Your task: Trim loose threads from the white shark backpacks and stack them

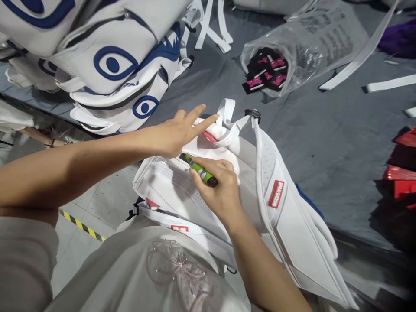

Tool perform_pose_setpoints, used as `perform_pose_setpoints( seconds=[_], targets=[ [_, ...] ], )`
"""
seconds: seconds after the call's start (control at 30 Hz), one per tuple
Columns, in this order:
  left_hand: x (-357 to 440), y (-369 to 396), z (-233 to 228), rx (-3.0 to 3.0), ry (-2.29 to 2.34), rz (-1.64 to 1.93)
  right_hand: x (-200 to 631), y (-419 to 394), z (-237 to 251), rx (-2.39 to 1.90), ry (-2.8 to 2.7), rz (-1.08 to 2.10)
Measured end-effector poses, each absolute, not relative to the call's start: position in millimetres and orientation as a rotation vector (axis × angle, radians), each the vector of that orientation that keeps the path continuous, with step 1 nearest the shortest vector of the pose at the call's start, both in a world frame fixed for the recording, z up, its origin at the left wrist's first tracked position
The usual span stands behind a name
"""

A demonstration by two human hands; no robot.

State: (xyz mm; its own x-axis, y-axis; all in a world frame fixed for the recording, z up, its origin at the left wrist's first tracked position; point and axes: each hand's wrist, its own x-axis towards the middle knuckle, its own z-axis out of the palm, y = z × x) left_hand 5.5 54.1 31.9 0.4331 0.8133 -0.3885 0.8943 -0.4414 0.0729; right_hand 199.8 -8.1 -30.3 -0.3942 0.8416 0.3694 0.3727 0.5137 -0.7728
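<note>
A white backpack (208, 199) lies tilted across my lap and the table edge, its straps and padded back facing me. Red labels sit on its two shoulder straps, one strap (271, 173) at the right. My left hand (177, 132) rests at the bag's top edge near the white webbing loop (227, 112), with fingers stretched out and apart. In my right hand (221, 186) is a small green printed tube with black ends (203, 173); its tip points at the bag just below my left palm. The exact kind of tube is unclear.
Several white backpacks with blue eye designs (115, 63) are piled at the upper left. A clear plastic bag (292, 56) of black and pink pieces lies on the grey table cover (208, 78). White straps (357, 56) and red-black items (403, 173) lie to the right. Another person's hand (58, 142) shows at far left.
</note>
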Motion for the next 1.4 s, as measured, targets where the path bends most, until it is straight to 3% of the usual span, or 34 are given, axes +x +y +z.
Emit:
perform_pose_setpoints(
  seconds=[0.2, 1.4],
  targets=[
    [0.8, 57.1, 23.8, 2.423, 1.423, -0.318, 194.2, -9.0, -27.1, -1.081, -2.037, 0.687],
    [15.3, 55.0, 34.2, 2.398, 1.556, -0.548, 191.6, -6.2, -26.1, -1.033, -2.024, 0.705]
  ],
)
